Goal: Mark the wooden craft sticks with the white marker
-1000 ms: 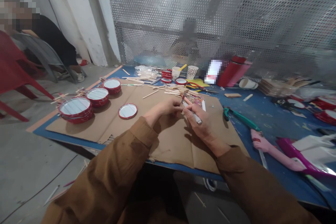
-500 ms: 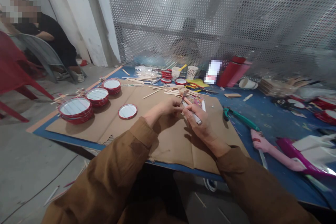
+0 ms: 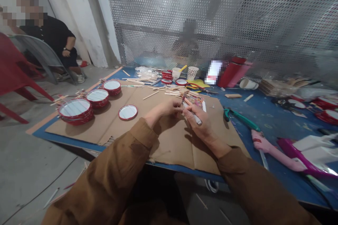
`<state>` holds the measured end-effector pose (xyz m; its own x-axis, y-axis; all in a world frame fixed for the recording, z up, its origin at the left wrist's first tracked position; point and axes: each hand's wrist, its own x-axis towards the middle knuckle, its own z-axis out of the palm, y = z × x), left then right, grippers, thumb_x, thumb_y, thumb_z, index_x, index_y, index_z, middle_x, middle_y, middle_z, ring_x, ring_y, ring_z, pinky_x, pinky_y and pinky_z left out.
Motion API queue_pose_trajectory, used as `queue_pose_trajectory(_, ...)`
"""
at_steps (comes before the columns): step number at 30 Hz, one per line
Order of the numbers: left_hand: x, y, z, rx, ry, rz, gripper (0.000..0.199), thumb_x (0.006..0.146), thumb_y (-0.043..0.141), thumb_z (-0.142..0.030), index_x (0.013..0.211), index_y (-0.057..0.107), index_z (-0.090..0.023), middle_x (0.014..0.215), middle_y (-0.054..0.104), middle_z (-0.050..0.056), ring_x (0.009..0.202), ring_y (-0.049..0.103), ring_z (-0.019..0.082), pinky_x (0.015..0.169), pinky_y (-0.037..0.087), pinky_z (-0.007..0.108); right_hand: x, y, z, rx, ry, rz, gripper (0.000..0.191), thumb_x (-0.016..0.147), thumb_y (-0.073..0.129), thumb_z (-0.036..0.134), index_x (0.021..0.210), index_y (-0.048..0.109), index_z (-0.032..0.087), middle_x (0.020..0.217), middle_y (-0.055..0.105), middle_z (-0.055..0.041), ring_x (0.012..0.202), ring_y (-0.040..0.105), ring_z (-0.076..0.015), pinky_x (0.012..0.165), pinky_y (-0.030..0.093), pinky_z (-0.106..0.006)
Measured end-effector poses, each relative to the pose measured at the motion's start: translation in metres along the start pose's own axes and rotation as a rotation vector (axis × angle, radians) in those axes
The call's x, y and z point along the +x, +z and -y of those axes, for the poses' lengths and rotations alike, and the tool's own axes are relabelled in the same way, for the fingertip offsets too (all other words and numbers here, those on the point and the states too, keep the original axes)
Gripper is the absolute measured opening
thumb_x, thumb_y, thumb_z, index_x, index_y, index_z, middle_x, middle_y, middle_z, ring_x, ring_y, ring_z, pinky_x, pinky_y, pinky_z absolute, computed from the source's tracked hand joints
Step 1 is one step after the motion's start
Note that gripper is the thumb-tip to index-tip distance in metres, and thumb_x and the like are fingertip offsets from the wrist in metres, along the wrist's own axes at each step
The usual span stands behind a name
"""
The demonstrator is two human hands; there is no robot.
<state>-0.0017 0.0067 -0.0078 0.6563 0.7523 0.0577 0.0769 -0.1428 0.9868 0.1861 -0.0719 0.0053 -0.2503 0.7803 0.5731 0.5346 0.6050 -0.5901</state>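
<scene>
Over the brown cardboard point(image 3: 174, 147), my right hand point(image 3: 198, 117) is wrapped round a white-handled knife point(image 3: 196, 119), its blade pointing up and away. My left hand point(image 3: 170, 109) is closed just beside the blade, its fingers pinching something small that I cannot make out. Behind the hands lies a pile of thin wooden sticks point(image 3: 173, 93). A round white lid with a red rim point(image 3: 128, 112) lies flat left of my left hand. Three red drum-like tins with white tops stand further left, the largest point(image 3: 75, 109) nearest.
Green-handled pliers point(image 3: 244, 119) and a pink glue gun point(image 3: 274, 151) lie on the blue table point(image 3: 266, 112) at right. Paper cups point(image 3: 192, 73), a lit phone point(image 3: 213, 72) and a red bottle point(image 3: 232, 71) stand at the back. A person point(image 3: 52, 35) sits at far left.
My hands and the knife have hardly moved. The seated person at left has shifted posture, and one forearm now hangs down toward the lap.
</scene>
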Motion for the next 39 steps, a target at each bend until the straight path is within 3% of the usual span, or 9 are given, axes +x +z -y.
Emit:
queue_pose_trajectory(10, -0.0036, 0.003, 0.0003, -0.042, 0.001, -0.02, 0.037, 0.085, 0.09, -0.041, 0.073, 0.064, -0.017, 0.065, 0.054, -0.001, 0.065, 0.048, 0.013, 0.064, 0.037, 0.027, -0.0012, 0.0003, 0.0003, 0.003, 0.013, -0.013, 0.046, 0.109, 0.056, 0.065, 0.083, 0.067, 0.029, 0.077, 0.069, -0.0046, 0.101, 0.076, -0.0338, 0.099, 0.058, -0.051)
queue_pose_trajectory(25, -0.0005, 0.0002, -0.0014, 0.048, -0.029, -0.022, 0.031, 0.086, 0.083, -0.032, 0.07, 0.062, -0.017, 0.064, 0.053, -0.002, 0.063, 0.044, 0.012, 0.064, 0.037, 0.028, -0.0004, -0.0002, 0.002, -0.003, 0.033, 0.006, 0.047, 0.109, 0.055, 0.066, 0.082, 0.069, 0.029, 0.08, 0.07, -0.0053, 0.098, 0.075, -0.0325, 0.099, 0.059, -0.049)
queue_pose_trajectory(39, -0.0049, 0.006, -0.001, -0.058, -0.026, -0.058, 0.03, 0.08, 0.086, -0.034, 0.072, 0.064, -0.016, 0.068, 0.055, 0.0, 0.069, 0.046, 0.013, 0.066, 0.038, 0.029, 0.0002, 0.0007, 0.0048, 0.049, 0.017, 0.029, 0.038, 0.108, 0.058, 0.056, 0.083, 0.067, 0.029, 0.081, 0.073, -0.0031, 0.092, 0.073, -0.0292, 0.1, 0.059, -0.049)
